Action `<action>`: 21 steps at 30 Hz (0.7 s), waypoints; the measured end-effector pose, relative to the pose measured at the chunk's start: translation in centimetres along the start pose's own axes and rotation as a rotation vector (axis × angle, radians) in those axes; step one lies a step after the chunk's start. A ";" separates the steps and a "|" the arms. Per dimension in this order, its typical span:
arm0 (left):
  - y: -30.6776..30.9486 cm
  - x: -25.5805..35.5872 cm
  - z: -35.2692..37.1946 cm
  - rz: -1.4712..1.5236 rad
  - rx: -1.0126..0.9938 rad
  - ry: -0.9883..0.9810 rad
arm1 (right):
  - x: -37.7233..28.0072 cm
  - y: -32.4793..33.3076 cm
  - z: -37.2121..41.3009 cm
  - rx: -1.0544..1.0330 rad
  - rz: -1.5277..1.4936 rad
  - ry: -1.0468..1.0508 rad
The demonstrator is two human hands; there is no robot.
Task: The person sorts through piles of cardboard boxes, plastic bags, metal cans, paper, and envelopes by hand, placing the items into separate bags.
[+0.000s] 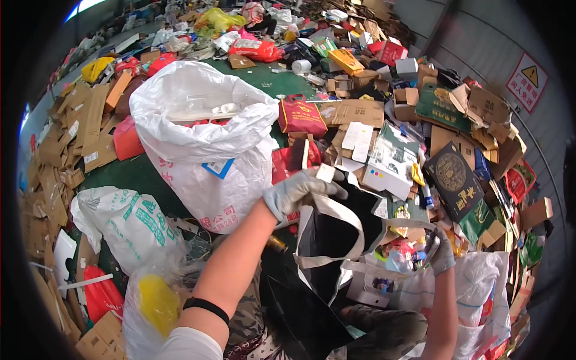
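Observation:
My left hand [298, 191], in a grey glove, grips the top edge of a black bag with beige handles [336, 234] and holds a small pale scrap against it. My right hand [441, 251], also gloved, holds the opposite side of the bag's rim by its beige strap, so the bag hangs spread between both hands. The bag's inside looks dark; its contents are hidden. Just left of my left hand stands a large white woven sack [201, 141], its mouth wide, with white and red items inside.
A second white sack [474, 300] lies under my right arm. A printed white sack [129, 225] and a clear bag with something yellow [153, 303] sit at left. Flattened cardboard, boxes and packaging cover the green floor [129, 174] all around. A warning sign [528, 81] hangs on the right wall.

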State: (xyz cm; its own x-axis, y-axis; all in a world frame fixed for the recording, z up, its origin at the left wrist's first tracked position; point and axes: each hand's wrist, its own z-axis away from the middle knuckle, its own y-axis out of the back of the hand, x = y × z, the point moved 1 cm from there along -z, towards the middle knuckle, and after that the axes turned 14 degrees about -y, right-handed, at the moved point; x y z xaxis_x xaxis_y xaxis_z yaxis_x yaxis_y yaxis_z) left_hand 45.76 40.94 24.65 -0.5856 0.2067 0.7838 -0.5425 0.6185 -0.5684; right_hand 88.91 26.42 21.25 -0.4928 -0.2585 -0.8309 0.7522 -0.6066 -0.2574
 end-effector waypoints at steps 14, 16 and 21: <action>0.1 -8.1 -7.2 -0.631 0.220 -0.367 | -3.6 -9.4 -0.6 0.038 0.068 0.139; -1.7 -5.4 -5.6 -0.314 0.314 -0.117 | -8.9 -4.0 -0.4 0.104 0.391 0.436; -3.0 -6.5 -5.2 -0.243 0.255 0.116 | -13.4 17.3 2.2 0.595 0.249 0.195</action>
State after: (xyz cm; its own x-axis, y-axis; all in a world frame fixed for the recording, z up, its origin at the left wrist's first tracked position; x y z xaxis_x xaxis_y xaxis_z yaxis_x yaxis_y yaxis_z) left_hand 54.31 41.71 22.55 -0.3570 0.1710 0.9183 -0.7986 0.4540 -0.3950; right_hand 107.58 17.73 29.06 -0.2063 -0.3376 -0.9184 0.4366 -0.8717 0.2224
